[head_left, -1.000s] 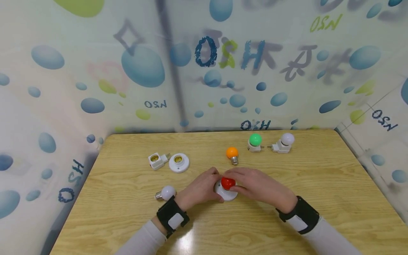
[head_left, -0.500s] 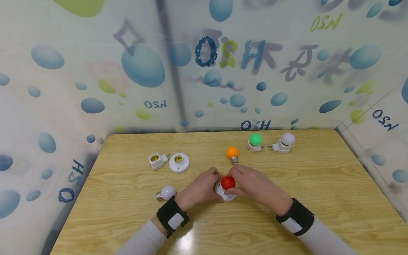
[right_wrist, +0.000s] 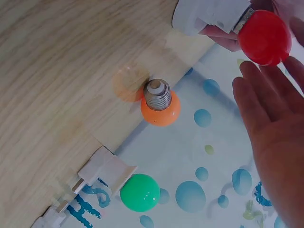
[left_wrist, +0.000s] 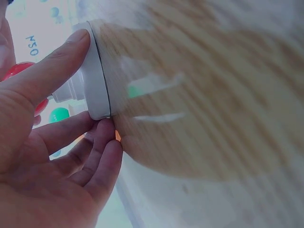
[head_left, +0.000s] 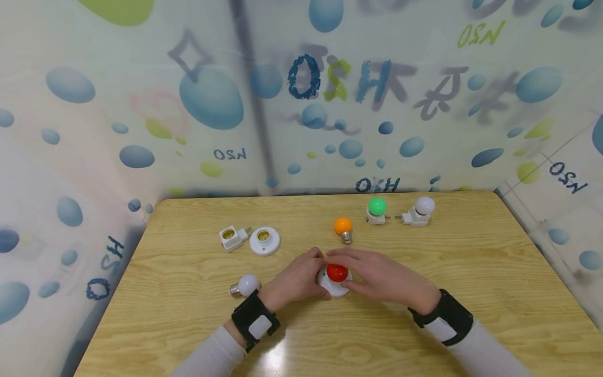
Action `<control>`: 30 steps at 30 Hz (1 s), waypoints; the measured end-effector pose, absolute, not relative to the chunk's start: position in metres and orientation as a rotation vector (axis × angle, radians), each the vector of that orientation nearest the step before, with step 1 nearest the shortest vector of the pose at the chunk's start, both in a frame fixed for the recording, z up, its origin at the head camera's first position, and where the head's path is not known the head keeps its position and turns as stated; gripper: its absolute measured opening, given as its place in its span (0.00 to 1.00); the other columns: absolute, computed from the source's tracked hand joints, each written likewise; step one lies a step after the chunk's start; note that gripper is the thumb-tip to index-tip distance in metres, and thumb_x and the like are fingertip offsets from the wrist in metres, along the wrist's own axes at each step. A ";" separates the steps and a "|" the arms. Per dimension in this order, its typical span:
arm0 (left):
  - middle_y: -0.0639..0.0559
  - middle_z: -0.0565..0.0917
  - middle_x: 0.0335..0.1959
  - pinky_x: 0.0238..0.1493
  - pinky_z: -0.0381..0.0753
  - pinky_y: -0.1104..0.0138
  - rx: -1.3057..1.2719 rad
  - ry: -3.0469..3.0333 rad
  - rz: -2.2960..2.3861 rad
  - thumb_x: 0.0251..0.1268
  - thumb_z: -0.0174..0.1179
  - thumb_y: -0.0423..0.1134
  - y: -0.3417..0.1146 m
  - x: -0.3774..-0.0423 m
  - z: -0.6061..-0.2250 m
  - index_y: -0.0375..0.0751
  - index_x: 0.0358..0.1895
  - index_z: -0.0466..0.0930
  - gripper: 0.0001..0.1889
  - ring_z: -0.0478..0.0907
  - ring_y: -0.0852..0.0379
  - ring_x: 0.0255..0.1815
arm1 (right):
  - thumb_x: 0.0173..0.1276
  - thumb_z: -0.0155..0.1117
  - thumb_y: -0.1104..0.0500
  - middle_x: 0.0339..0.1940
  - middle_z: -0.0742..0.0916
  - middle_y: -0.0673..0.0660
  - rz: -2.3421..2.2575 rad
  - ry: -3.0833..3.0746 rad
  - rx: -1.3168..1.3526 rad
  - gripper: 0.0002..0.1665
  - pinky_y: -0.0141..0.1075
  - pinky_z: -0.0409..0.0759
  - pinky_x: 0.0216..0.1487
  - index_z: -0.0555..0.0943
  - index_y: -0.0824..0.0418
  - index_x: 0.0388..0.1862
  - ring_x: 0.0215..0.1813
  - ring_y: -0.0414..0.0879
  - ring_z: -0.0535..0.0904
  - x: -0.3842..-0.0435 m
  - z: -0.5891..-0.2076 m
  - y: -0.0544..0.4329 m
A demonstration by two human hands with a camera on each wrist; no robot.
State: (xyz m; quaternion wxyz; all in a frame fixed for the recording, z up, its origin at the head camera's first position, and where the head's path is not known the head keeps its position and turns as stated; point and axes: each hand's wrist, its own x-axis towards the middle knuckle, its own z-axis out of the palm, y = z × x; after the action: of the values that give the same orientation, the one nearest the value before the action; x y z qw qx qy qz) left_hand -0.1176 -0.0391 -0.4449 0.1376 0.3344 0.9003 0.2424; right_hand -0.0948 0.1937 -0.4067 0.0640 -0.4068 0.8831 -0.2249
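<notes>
A red bulb (head_left: 337,273) stands upright in a round white lamp holder (head_left: 333,289). My left hand (head_left: 296,275) grips the holder's base (left_wrist: 97,76), thumb on one side and fingers on the other. Over the bulb reaches my right hand (head_left: 383,276), its fingers nearly straight along the far side and its thumb near the front. In the right wrist view the fingertips lie close against the red globe (right_wrist: 264,38); whether the thumb touches it I cannot tell. A strip of metal thread shows between bulb and holder.
An orange bulb (head_left: 343,226) lies behind the hands, a white bulb (head_left: 248,285) beside the left wrist. Back left are a plug-in socket (head_left: 231,239) and another round holder (head_left: 265,241). Green (head_left: 377,206) and white (head_left: 425,205) bulbs sit in plug sockets at back right.
My right hand turned back around the red bulb, thumb swinging left across its front, then returned with fingers stretched over its far side. The left hand and holder stayed put.
</notes>
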 end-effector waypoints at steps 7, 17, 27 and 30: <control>0.51 0.77 0.46 0.46 0.77 0.70 0.978 2.601 0.713 0.51 0.83 0.46 -0.039 -0.117 -0.445 0.38 0.57 0.84 0.30 0.74 0.59 0.41 | 0.75 0.67 0.58 0.66 0.84 0.53 -0.691 2.656 -1.280 0.25 0.43 0.81 0.62 0.78 0.58 0.69 0.62 0.47 0.82 -0.097 -0.409 0.195; 0.52 0.76 0.45 0.45 0.77 0.71 0.959 2.587 0.732 0.51 0.83 0.45 -0.039 -0.117 -0.445 0.38 0.59 0.84 0.32 0.73 0.59 0.40 | 0.70 0.73 0.53 0.58 0.87 0.55 -0.611 2.830 -1.384 0.25 0.42 0.84 0.57 0.81 0.59 0.62 0.57 0.47 0.84 -0.095 -0.418 0.193; 0.52 0.76 0.44 0.45 0.76 0.72 0.962 2.589 0.725 0.51 0.83 0.45 -0.039 -0.117 -0.445 0.38 0.61 0.83 0.33 0.73 0.60 0.40 | 0.67 0.76 0.54 0.57 0.86 0.55 -0.593 2.909 -1.367 0.25 0.41 0.83 0.57 0.82 0.60 0.60 0.56 0.46 0.84 -0.089 -0.422 0.190; 0.52 0.76 0.45 0.45 0.77 0.72 0.961 2.587 0.731 0.51 0.83 0.45 -0.039 -0.117 -0.445 0.38 0.61 0.84 0.32 0.73 0.60 0.40 | 0.67 0.76 0.52 0.59 0.85 0.55 -0.628 2.879 -1.276 0.30 0.42 0.83 0.58 0.79 0.60 0.64 0.57 0.46 0.83 -0.088 -0.421 0.190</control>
State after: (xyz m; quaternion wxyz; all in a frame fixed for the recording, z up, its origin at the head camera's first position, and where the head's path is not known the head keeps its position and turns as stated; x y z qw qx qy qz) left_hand -0.1171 -0.0390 -0.4455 0.1428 0.3331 0.8969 0.2534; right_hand -0.0878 0.1898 -0.4207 -0.0347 -0.3971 0.8960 -0.1955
